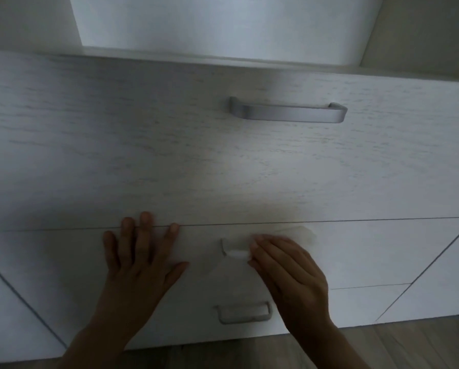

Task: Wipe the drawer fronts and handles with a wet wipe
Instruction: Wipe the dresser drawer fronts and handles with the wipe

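Three pale wood-grain drawers stack in front of me. The top drawer front point(169, 145) carries a silver bar handle point(287, 113). My left hand point(140, 259) presses flat with spread fingers on the middle drawer front point(369, 251), fingertips at the seam above. My right hand point(289, 270) grips the middle drawer's handle point(232, 250) with a wet wipe point(300, 233) wrapped under the fingers; the wipe's edge shows above the hand. Only the handle's left end is visible. The bottom drawer's handle point(243, 314) shows between my wrists.
An open white shelf recess point(223, 22) sits above the drawers. Cabinet side panels point(436, 283) flank the drawers at left and right. Wood-look floor point(409, 344) lies below.
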Tool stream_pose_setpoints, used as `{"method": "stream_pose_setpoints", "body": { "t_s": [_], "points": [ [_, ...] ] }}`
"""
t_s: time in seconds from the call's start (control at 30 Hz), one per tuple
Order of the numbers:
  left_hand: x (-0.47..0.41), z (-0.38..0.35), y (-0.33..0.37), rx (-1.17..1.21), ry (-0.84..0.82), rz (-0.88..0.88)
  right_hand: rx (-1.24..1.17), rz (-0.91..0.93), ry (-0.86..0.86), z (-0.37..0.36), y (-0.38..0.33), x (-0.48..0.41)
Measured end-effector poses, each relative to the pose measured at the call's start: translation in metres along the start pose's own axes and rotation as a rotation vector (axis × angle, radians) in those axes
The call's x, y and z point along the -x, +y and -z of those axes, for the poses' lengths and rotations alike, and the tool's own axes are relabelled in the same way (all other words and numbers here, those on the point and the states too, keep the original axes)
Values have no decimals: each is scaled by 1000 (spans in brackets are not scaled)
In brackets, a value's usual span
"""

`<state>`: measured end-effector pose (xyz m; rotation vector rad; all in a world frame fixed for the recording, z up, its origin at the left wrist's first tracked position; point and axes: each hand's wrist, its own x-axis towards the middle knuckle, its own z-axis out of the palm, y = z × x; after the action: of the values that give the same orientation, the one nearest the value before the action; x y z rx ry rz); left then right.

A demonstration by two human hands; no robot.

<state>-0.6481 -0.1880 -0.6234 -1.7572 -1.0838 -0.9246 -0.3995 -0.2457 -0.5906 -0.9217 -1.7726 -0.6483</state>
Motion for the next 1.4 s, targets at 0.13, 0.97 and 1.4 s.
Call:
{"method": "stream_pose_setpoints", "body": {
  "t_s": [0.13,0.97,1.4],
  "points": [
    [1,1,0,11,0,-11,-55,90,-28,-23,-18,-11],
    [4,-2,-2,-58,24,-25,-117,-123,30,-21,-23,-6],
    [4,-4,-1,-37,34,-15,-35,21,-23,-12,-12,-4]
  ]
}}
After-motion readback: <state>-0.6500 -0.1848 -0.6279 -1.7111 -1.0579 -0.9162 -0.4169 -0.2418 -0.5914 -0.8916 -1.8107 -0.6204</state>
